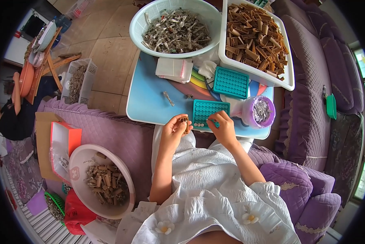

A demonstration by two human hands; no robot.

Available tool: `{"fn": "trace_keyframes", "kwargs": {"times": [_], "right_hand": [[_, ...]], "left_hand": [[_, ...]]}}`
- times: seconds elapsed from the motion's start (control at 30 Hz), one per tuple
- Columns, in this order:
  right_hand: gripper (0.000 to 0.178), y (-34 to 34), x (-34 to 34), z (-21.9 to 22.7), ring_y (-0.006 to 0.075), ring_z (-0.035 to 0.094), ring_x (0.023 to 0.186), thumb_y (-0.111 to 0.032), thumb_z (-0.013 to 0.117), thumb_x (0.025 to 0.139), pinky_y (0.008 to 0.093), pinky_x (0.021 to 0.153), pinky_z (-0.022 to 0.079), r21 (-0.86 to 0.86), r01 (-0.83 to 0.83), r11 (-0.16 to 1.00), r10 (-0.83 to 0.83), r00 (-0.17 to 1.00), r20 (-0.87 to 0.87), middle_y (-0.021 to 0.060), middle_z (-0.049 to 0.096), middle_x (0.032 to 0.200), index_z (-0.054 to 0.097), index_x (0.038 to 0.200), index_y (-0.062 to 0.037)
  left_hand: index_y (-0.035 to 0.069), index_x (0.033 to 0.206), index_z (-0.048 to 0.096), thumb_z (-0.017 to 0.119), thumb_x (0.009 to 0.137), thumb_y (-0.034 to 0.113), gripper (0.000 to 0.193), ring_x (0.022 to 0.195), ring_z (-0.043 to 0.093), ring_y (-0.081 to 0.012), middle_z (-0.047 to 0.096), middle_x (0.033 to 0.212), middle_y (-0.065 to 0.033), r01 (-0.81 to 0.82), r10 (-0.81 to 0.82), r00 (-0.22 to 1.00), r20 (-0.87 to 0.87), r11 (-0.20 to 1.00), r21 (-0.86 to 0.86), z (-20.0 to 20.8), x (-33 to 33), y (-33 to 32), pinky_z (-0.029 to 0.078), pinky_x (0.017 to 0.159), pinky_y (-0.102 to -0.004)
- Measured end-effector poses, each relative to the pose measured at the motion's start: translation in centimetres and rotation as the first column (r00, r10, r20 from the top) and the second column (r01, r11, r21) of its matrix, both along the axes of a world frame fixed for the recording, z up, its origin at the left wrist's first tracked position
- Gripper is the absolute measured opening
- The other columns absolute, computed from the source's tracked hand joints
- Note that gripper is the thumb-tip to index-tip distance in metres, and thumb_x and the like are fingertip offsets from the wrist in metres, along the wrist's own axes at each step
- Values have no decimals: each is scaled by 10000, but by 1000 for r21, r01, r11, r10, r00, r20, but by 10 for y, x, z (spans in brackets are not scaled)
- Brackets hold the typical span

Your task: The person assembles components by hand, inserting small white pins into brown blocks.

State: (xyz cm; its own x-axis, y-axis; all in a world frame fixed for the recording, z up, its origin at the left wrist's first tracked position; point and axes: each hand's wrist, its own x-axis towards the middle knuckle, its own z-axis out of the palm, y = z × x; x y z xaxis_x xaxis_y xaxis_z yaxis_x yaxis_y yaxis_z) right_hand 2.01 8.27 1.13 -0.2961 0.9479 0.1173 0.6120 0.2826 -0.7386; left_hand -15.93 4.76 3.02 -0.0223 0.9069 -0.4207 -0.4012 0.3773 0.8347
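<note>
The table leaves passage at left; green basin and white tub block beyond.

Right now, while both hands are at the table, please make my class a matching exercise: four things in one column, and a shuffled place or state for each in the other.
Column one
1. Left hand
2. Right hand
3. White bin
4. Purple tub

Column two
A. Filled with silvery pieces
B. Holding a small brown block
C. At the teal tray nearer the person
D. Heaped with curved brown strips

Right pairs
1-B, 2-C, 3-D, 4-A
</note>
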Motion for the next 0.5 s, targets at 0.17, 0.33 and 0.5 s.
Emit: {"fn": "trace_keyframes", "kwargs": {"times": [0.17,0.33,0.5], "right_hand": [[139,3,-28,28,231,528,657,-22,630,635,311,563,441,284,-23,958,65,988,-139,78,531,733,574,762,-39],[147,3,-33,26,215,516,626,-34,632,625,306,554,440,412,-132,902,164,986,-42,58,523,721,566,756,-40],[179,2,-33,27,216,520,629,-14,638,613,301,541,434,435,-140,889,167,986,-25,64,531,732,571,777,-40]], "left_hand": [[1,1035,496,460,831,62,216,765,584,-139,569,875,-71,68,-67,997,-26,997,40,-7,3,-3,491,674,-243],[-2,1043,493,452,839,55,215,729,571,-107,562,848,-42,87,-87,996,-23,996,-6,1,9,-3,490,678,-232],[-17,1037,489,454,837,53,214,728,568,-100,562,861,-51,61,-61,998,11,998,-4,3,12,-4,490,671,-227]]}}
